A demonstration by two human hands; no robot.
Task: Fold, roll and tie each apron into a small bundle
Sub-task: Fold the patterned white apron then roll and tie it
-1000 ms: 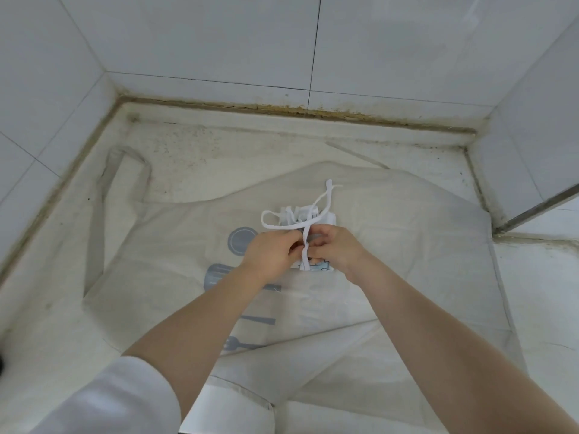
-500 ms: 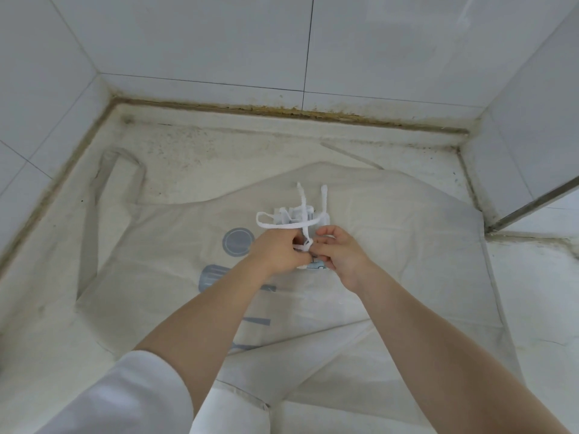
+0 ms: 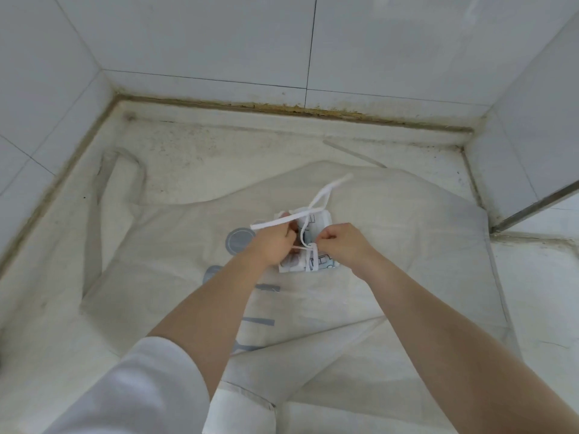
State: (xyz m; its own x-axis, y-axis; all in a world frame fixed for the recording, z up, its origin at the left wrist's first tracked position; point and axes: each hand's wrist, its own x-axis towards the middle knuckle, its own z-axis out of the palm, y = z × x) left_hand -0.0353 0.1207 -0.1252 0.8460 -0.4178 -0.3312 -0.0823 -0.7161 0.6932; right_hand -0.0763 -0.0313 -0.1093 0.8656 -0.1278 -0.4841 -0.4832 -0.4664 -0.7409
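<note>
Hands: while the left hand (image 3: 272,243) pinches the white strap (image 3: 313,204), the right hand (image 3: 340,242) pinches it too.
Bundle: the small rolled apron (image 3: 316,242) sits between both hands.
Under it: a big flat apron (image 3: 391,245) with grey pictures.
Room: dirty floor (image 3: 194,151), white tile walls (image 3: 391,42).

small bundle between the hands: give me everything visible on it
The small bundle is a folded, rolled apron of thin white fabric with a grey-blue line print. It lies on a larger cream apron spread flat over the floor. White ties cross it, one loop and a loose end sticking up on the far side. The left hand pinches a flat strand running left; the right hand grips the ties at its near edge. The knot looks unfinished.
</note>
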